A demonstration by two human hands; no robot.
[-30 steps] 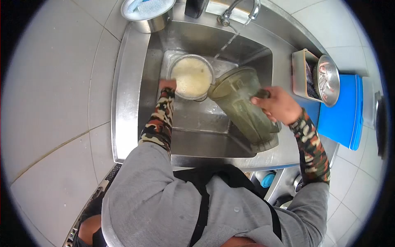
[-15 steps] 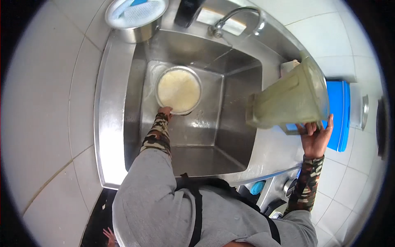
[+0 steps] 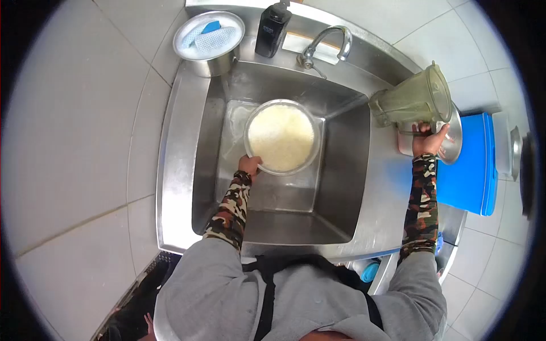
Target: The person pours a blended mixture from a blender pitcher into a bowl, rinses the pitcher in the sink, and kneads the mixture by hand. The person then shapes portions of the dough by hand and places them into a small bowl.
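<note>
Inside the sink, my left hand [image 3: 250, 165] grips the near-left rim of a round metal bowl [image 3: 246, 136]. Pale yellow, grainy-looking contents [image 3: 282, 136] fill it; whether they are liquid or solid I cannot tell. The bowl looks raised above the sink floor. At the right, my right hand [image 3: 430, 141] is closed on the handle of a cloudy, greenish blender jar [image 3: 413, 96]. This jar lies tilted over the counter, its wide mouth turned right. Behind the jar and hand shows part of a shiny metal bowl [image 3: 453, 145].
Around me are the steel sink [image 3: 341, 170], a curved faucet [image 3: 344, 42] and a black bottle [image 3: 272, 31]. A metal pot [image 3: 213, 67] with suds and a blue-and-white sponge or cloth stands back left. A blue bin [image 3: 472, 182] is at right. Another person's hand [image 3: 149, 325] shows bottom left.
My left hand has lifted the bowl and moved it right. My right hand has carried the blender jar farther back, away from me. The camera view has shifted too.
</note>
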